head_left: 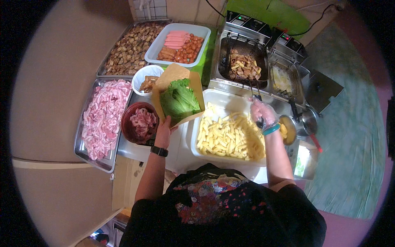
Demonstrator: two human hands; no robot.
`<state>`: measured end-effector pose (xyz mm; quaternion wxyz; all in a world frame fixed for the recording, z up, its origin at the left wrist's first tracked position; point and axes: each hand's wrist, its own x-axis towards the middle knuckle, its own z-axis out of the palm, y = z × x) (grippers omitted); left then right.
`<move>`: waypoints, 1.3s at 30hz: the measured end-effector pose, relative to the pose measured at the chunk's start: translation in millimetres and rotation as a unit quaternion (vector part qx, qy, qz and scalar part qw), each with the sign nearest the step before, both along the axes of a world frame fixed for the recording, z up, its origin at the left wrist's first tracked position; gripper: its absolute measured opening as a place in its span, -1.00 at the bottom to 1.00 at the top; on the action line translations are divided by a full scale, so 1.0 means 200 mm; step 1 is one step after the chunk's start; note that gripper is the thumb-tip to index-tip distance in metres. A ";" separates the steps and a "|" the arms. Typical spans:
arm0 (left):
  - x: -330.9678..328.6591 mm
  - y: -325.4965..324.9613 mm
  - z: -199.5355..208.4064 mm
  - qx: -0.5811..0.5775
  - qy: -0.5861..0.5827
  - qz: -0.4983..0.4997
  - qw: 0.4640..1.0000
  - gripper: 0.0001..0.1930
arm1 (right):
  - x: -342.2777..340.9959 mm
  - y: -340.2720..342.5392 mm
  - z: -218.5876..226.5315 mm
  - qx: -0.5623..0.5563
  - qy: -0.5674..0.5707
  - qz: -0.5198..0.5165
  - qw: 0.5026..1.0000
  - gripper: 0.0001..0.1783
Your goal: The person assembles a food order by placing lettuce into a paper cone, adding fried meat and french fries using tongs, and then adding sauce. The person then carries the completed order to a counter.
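Note:
My left hand [164,131] is closed on the near edge of a brown paper food box [198,91], which it holds up at a tilt. Green lettuce leaves [179,101] fill the inside of that box. In a clear plastic glove, my right hand [264,113] is wrapped round the black handle of a fryer basket [229,47]. Browned fried pieces [243,66] lie in this basket, which sits in the left well of the fryer [217,76]. Between my hands, below them, is a white tub [194,142] of cut potato fries [230,138].
Raw sliced meat fills a metal tray [110,168] at left, beside a dark red bowl [124,123] and a white bucket [137,84]. Behind are a tray of browned pieces [131,45] and a sausage tub [205,33]. A second fryer basket [284,78] and metal bowls [309,119] are at right.

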<state>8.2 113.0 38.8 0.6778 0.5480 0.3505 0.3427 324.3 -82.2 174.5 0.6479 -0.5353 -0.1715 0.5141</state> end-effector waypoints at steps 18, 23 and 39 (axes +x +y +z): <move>-0.02 -0.03 0.31 0.002 0.068 -0.061 0.996 -0.43 | 0.34 0.35 0.22 0.042 0.310 -0.057 0.948 -0.67; -0.03 -0.01 0.28 -0.051 0.047 -0.045 0.997 -0.43 | 0.20 0.38 0.21 0.125 0.289 -0.207 0.926 -0.36; 0.03 -0.01 0.09 0.089 -0.023 -0.012 0.996 -0.43 | -0.74 0.74 0.26 -0.006 -0.546 0.085 0.833 -0.68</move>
